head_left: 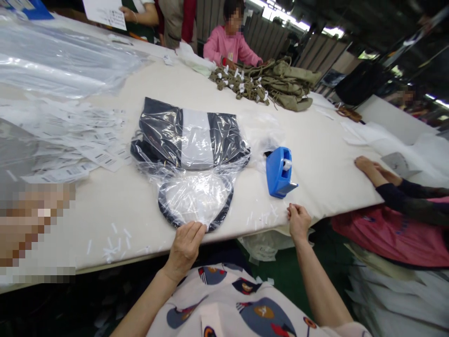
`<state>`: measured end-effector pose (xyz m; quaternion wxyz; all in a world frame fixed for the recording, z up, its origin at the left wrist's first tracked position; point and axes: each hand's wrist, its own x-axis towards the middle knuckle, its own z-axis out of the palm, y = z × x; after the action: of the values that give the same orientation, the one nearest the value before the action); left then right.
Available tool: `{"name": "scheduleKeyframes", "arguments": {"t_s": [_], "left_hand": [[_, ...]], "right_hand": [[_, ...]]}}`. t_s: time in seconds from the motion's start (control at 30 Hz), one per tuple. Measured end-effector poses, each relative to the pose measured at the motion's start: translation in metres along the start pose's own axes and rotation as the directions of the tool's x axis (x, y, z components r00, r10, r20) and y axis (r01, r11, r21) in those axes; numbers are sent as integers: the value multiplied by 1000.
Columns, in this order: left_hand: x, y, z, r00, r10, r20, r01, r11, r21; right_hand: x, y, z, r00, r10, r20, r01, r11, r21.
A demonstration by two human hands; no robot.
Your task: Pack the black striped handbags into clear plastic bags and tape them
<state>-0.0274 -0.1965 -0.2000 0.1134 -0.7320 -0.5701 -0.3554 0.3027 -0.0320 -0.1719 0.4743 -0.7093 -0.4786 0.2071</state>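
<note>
A dark handbag with a pale band across its middle lies flat on the table inside a clear plastic bag. Its black loop handle points toward me under the film. My left hand pinches the near end of the plastic bag, beside the handle. To the right, a blue tape dispenser stands on the table. Just in front of it, at the table edge, is my right hand, its fingers pressed together. Whatever those fingertips hold, if anything, is too small to make out.
White labels and clear plastic bags are heaped at left. White strips litter the near edge. Olive fabric items lie at the back by a person in pink. Another person's hands rest at right.
</note>
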Motion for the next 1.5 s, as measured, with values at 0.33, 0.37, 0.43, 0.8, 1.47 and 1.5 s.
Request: {"name": "scheduleKeyframes", "arguments": {"t_s": [0.33, 0.37, 0.43, 0.8, 1.47, 1.5], "left_hand": [[0, 2, -3, 1000, -2, 7, 2, 1000, -28], [0, 3, -4, 1000, -5, 8, 5, 1000, -30], [1, 4, -6, 1000, -18, 21, 18, 1000, -24], [14, 6, -17, 955, 0, 297, -39, 991, 126], [19, 8, -21, 943, 99, 318, -181, 954, 239], [20, 7, -22, 931, 127, 343, -214, 949, 230]], "right_hand": [[-54, -65, -14, 673, -646, 361, 717, 689, -103], [-67, -73, -8, 631, -667, 397, 734, 678, -29], [-95, -89, 8, 559, -682, 473, 719, 682, 133], [-134, -113, 64, 504, -529, 683, 416, 841, 345], [-108, -122, 71, 310, -453, 836, 417, 855, 309], [-106, -124, 72, 310, -457, 834, 424, 851, 309]]}}
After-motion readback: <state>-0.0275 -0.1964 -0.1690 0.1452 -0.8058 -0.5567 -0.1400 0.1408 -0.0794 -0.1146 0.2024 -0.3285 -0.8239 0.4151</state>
